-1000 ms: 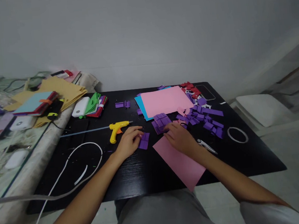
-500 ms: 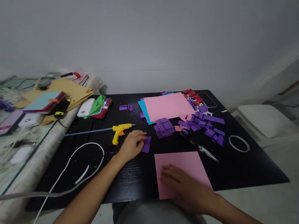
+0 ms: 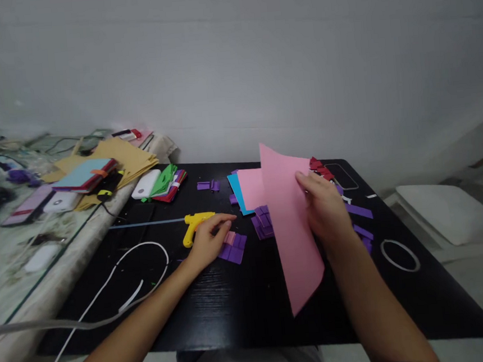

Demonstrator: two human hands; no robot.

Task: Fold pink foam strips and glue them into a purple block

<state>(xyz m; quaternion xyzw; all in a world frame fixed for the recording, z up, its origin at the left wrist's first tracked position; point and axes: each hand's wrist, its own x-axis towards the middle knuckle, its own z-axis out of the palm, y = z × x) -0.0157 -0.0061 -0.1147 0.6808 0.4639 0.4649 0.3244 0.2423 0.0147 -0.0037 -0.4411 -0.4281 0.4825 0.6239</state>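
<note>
A pink sheet of paper (image 3: 290, 227) is raised upright and slightly bowed above the black table, gripped along its right side by my right hand (image 3: 323, 202). My left hand (image 3: 209, 237) is low over the table with thumb and forefinger apart, holding nothing. Beside its fingers lies a flat purple paper piece (image 3: 234, 250) with a pink patch; whether the hand touches it I cannot tell. Just behind the left hand is a yellow glue gun (image 3: 192, 224), partly covered by it. The raised sheet hides part of a stack of purple paper pieces (image 3: 263, 224).
At the back lie another pink sheet (image 3: 251, 187) and a blue sheet (image 3: 237, 191). Purple strips (image 3: 359, 210), red scraps (image 3: 320, 168) and a white ring (image 3: 400, 255) are on the right. A white cable (image 3: 117, 262) loops at left, near bundled coloured paper (image 3: 169, 183).
My right hand has taken hold of the pink sheet and lifted it off the table, up and forward. My left hand has shifted slightly off the purple piece, showing its pink patch.
</note>
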